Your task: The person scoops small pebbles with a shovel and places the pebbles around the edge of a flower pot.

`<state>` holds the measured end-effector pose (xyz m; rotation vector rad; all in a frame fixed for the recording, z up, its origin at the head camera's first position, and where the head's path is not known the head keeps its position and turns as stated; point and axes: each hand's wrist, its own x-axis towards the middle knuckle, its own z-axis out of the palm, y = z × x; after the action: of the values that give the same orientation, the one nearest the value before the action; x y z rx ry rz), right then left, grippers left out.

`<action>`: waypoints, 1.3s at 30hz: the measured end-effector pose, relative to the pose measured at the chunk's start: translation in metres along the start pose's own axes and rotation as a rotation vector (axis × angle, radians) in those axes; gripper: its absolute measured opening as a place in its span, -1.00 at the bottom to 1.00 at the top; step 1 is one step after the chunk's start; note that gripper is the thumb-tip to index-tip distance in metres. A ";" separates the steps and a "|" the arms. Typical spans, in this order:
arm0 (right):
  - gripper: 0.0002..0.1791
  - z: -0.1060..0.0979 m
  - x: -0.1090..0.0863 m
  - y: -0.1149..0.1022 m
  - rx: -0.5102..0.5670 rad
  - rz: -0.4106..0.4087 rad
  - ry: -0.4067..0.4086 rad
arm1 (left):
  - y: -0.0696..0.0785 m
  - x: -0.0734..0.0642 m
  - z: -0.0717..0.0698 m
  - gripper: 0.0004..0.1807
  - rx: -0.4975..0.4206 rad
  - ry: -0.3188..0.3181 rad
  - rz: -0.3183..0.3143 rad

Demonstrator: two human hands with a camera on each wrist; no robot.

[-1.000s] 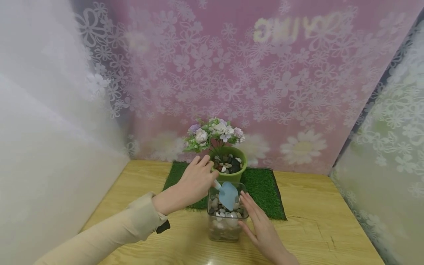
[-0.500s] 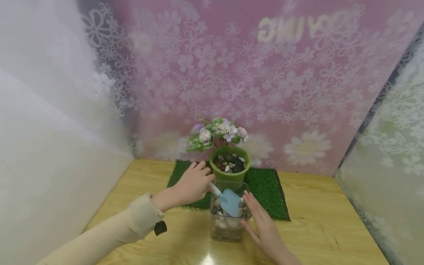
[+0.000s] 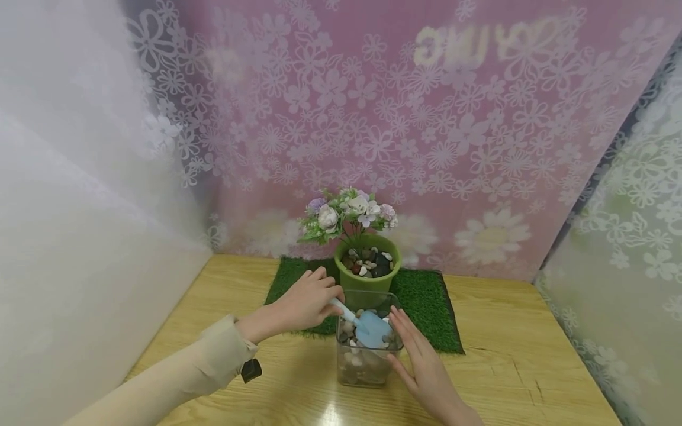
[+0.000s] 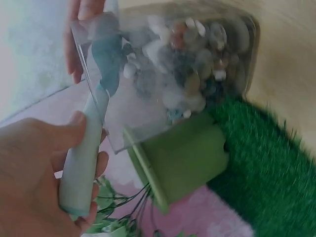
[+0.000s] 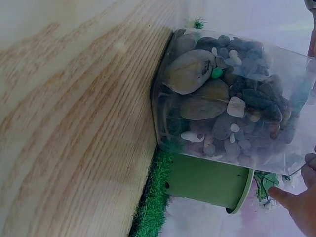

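My left hand [image 3: 309,300] grips the pale handle of a small light-blue trowel [image 3: 373,330], thumb laid along it in the left wrist view. The trowel's blade lies among the pebbles [image 5: 232,98], inside the upper part of a clear plastic container [image 3: 348,373]. Through its wall, large and small stones show in grey, brown and white. At the container's right side is my right hand [image 3: 423,367], its fingers extended along the rim with the thumb held apart.
Just behind the container stands a green flowerpot [image 3: 367,287] with artificial flowers [image 3: 348,213] and pebbles. It is on a dark green artificial-grass mat [image 3: 426,313], laid over a wooden table [image 3: 495,367]. Patterned curtains [image 3: 341,118] enclose the back and sides.
My left hand has drawn back slightly toward me, and the trowel blade has swung rightward and sits lower among the pebbles. The right hand stays beside the container.
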<state>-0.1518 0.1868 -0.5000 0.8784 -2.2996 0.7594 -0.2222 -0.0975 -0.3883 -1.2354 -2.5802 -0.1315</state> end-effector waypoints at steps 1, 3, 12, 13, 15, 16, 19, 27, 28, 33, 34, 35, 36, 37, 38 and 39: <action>-0.28 0.000 0.000 0.000 -0.001 0.000 -0.002 | -0.001 -0.001 -0.001 -0.78 -0.005 -0.006 0.011; -0.28 0.000 0.000 0.000 -0.002 -0.004 -0.003 | -0.001 -0.001 -0.003 -0.77 -0.020 -0.022 0.029; -0.28 -0.002 0.001 -0.001 -0.002 -0.017 0.009 | -0.002 -0.011 -0.001 -0.80 -0.178 -0.056 -0.085; -0.28 -0.002 0.001 -0.002 -0.001 -0.017 0.008 | -0.001 -0.013 -0.001 -0.81 -0.198 -0.046 -0.101; -0.27 -0.003 0.001 -0.002 0.002 -0.018 0.009 | 0.001 -0.016 -0.001 -0.83 -0.235 -0.023 -0.126; -0.27 -0.003 0.001 -0.002 0.002 -0.016 0.009 | 0.002 -0.017 0.000 -0.83 -0.245 -0.011 -0.134; -0.27 -0.004 0.002 -0.001 0.003 -0.015 0.009 | 0.004 -0.018 0.001 -0.84 -0.254 0.014 -0.149; -0.26 -0.001 0.001 0.001 -0.013 -0.017 -0.005 | -0.001 -0.029 0.002 -0.82 -0.218 0.046 -0.220; -0.26 -0.001 0.001 0.001 -0.016 -0.019 -0.003 | -0.002 -0.030 0.002 -0.82 -0.207 0.062 -0.226; -0.24 -0.003 0.000 0.000 -0.032 -0.005 -0.009 | -0.006 -0.038 0.000 -0.82 -0.194 0.144 -0.244; -0.24 -0.004 0.001 0.000 -0.038 -0.005 -0.012 | -0.006 -0.040 0.000 -0.82 -0.195 0.159 -0.249; -0.24 -0.004 0.001 0.000 -0.045 -0.009 -0.012 | -0.008 -0.041 0.000 -0.82 -0.194 0.175 -0.254; -0.24 -0.004 0.001 0.001 -0.053 -0.011 -0.014 | -0.009 -0.042 0.000 -0.82 -0.193 0.188 -0.260; -0.25 -0.004 0.001 0.001 -0.062 -0.021 -0.013 | -0.011 -0.043 0.000 -0.83 -0.191 0.202 -0.265; -0.25 -0.004 0.002 0.001 -0.070 -0.036 -0.010 | -0.012 -0.045 -0.001 -0.83 -0.190 0.217 -0.271; -0.26 -0.003 0.002 0.001 -0.077 -0.051 -0.007 | -0.014 -0.045 -0.001 -0.83 -0.190 0.233 -0.275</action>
<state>-0.1532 0.1887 -0.4965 0.9022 -2.2874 0.6433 -0.2056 -0.1405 -0.3996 -0.8546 -2.5596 -0.5529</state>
